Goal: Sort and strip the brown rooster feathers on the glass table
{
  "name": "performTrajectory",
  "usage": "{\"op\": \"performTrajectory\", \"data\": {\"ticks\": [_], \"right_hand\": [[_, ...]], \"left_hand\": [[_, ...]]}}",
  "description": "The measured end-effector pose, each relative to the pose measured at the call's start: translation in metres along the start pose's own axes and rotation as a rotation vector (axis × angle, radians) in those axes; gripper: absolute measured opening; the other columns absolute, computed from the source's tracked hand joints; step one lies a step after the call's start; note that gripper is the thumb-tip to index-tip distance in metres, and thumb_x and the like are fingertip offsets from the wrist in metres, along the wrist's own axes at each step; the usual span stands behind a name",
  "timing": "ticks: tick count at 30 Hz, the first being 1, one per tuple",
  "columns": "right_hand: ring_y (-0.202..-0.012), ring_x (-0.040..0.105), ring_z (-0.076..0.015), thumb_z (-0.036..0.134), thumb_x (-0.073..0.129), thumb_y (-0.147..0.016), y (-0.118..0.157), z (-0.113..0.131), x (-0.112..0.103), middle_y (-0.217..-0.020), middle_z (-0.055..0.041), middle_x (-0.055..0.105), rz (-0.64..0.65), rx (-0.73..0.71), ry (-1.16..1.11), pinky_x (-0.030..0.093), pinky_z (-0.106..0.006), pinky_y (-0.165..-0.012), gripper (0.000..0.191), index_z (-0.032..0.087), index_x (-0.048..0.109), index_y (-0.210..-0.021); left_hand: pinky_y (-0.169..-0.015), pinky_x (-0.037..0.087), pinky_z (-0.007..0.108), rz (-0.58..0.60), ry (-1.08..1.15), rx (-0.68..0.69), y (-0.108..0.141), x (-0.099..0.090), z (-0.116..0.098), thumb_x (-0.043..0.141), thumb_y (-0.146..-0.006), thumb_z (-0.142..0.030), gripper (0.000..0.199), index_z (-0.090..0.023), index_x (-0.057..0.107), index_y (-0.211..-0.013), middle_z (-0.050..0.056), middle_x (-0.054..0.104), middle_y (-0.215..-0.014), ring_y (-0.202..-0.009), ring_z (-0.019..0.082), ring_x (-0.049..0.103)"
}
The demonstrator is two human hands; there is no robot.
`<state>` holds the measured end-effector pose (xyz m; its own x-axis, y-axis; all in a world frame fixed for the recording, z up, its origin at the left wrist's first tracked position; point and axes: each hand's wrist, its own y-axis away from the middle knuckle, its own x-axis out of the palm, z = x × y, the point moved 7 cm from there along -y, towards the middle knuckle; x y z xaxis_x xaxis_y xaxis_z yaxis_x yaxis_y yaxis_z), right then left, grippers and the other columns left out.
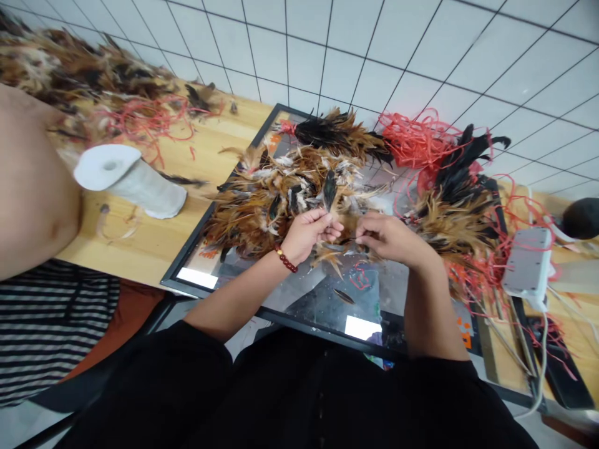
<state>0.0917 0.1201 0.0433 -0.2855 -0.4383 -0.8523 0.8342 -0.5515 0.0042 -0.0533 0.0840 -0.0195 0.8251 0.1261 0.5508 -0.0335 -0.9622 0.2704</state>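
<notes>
Between thumb and fingertips, my left hand (311, 232) pinches a dark feather (330, 190) that points up and away from me. My right hand (381, 236) is a short way to the right, thumb and index finger closed together; whatever they hold is too small to make out. Under and behind both hands spreads a loose pile of brown, black and white feathers (253, 215). A single feather (344, 296) lies on the glass-topped board (304, 299) nearer my body. Behind the pile rests a feather bundle (346, 134) bound in red at its left end.
Red plastic strands (421, 140) heap against the tiled wall. More bundled feathers (456, 215) and a white power strip (528, 262) sit at the right. On the left stand a white spool (154, 190) and another feather heap (93, 68). Another person's bare limb (35, 181) shows at the left edge.
</notes>
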Motion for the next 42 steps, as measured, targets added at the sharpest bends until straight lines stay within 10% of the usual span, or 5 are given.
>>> {"op": "performTrajectory", "data": {"ticks": [16,32,42], "right_hand": [[-0.067,0.058,-0.0163,0.019,0.051,-0.092,-0.001,0.016,-0.018,-0.072,-0.0026,0.066,-0.147,0.001,0.093,0.041,-0.028,-0.072,0.016,0.02,0.064,-0.083],[-0.071,0.058,-0.0194,0.013,0.049,-0.088,0.0,0.008,-0.015,-0.076,-0.0069,0.067,-0.139,0.09,0.288,0.038,-0.031,-0.073,0.019,0.017,0.064,-0.079],[-0.084,0.064,-0.0187,0.02,0.06,-0.091,-0.016,0.038,0.044,-0.094,-0.0052,0.073,0.208,-0.045,0.17,0.04,-0.029,-0.075,0.016,0.021,0.073,-0.099]], "left_hand": [[-0.059,0.057,0.022,0.111,-0.026,-0.4,0.012,0.009,0.032,0.072,-0.089,-0.023,0.015,-0.01,0.065,-0.084,0.012,0.078,-0.083,-0.066,0.015,0.075],[-0.053,0.053,0.018,0.429,-0.099,-0.392,0.018,0.023,0.035,0.082,-0.079,-0.03,0.027,-0.01,0.068,-0.07,0.001,0.063,-0.061,-0.05,0.006,0.06],[-0.051,0.047,0.016,0.075,0.267,-0.13,-0.001,0.0,-0.007,0.071,-0.089,-0.021,0.014,-0.014,0.062,-0.081,-0.003,0.06,-0.063,-0.053,0.006,0.06]]}}
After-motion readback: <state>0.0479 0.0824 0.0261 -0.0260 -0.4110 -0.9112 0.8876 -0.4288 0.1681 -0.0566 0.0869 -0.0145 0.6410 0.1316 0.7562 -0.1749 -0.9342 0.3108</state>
